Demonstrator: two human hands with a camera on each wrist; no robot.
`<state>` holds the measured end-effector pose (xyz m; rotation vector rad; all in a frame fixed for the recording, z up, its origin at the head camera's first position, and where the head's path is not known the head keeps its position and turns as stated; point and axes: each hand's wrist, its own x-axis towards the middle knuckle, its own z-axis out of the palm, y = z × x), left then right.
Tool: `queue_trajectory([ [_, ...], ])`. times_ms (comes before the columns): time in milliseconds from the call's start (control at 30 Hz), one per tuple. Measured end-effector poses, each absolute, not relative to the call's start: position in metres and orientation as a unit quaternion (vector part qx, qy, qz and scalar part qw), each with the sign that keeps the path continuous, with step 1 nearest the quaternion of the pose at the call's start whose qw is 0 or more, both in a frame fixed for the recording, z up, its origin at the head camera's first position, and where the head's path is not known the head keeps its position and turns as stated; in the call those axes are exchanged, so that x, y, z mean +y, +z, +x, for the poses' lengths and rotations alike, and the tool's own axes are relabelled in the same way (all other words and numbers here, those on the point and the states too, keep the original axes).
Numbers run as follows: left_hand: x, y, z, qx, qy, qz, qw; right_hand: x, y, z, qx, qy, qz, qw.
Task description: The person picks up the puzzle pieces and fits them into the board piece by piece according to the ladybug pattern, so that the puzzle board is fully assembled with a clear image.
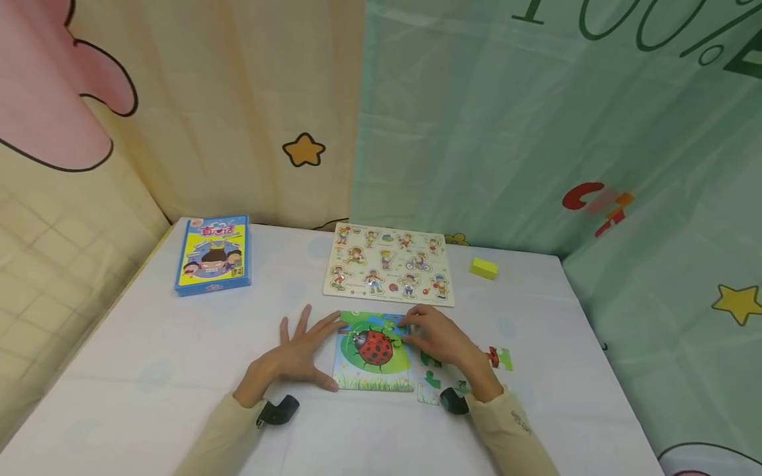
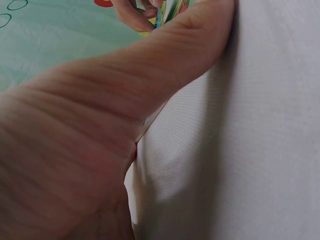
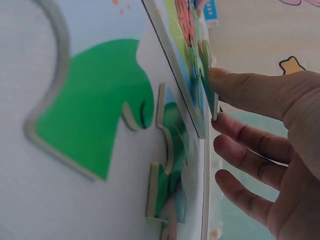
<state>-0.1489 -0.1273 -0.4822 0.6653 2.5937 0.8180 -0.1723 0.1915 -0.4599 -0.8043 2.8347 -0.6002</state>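
A square ladybug puzzle board (image 1: 357, 370) lies on the white table. My left hand (image 1: 297, 354) is spread with fingertips and thumb touching its left edge; in the left wrist view the hand (image 2: 100, 110) fills much of the picture. At the board's upper right, my right hand (image 1: 443, 337) pinches a puzzle piece. In the right wrist view this piece (image 3: 208, 82) is tilted above the board (image 3: 175, 65), between the thumb and fingers of my right hand (image 3: 265, 120). Loose green pieces (image 3: 100, 100) lie beside the board, partly under my right forearm in the head view.
Behind the ladybug board lies a wooden board with small figures (image 1: 372, 261). A yellow block (image 1: 483, 268) sits to its right, and a blue and yellow box (image 1: 214, 254) at the back left. A red and green piece (image 1: 505, 358) lies right of my right wrist. Curtains stand behind the table.
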Motion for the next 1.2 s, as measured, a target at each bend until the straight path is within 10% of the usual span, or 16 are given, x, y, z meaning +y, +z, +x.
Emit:
queue_trajectory([
  [1200,-0.127,-0.481,-0.148,0.914,0.286,0.232,0.171,0.18,-0.461,-0.178,0.954,-0.122,-0.272,0.041],
])
